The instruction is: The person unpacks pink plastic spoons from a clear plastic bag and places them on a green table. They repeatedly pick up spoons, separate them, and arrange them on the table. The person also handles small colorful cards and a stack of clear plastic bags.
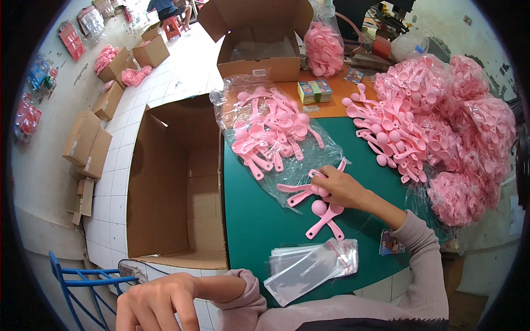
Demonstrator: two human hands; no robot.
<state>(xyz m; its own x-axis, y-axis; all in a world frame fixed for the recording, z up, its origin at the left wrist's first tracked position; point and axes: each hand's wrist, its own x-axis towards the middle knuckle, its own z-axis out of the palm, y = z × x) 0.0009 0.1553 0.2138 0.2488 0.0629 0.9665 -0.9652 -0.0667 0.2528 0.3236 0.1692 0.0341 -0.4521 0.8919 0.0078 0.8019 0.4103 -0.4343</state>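
Observation:
Over the middle of the green tabletop, my right hand [339, 188] is closed, its fingertips pinching pink plastic spoons [298, 194] whose handles stick out to the left. Just below it lie two crossed pink spoons [326, 227] with a pink ball [319, 207] by their bowls. My left hand [160, 300] is off the table at the lower left, fingers hanging apart and partly cut off by the frame; nothing shows in it. Clear plastic sleeves [314, 270] are stacked near the front edge. A clear bag [270, 124] with loose pink spoons and balls lies farther back.
A large open cardboard box [204, 220] stands against the table's left side. Piled pink spoons [395, 135] and full bags [469, 132] fill the right. Behind are banded cards [314, 91] and another open box [259, 69]. A blue metal frame [83, 276] stands lower left.

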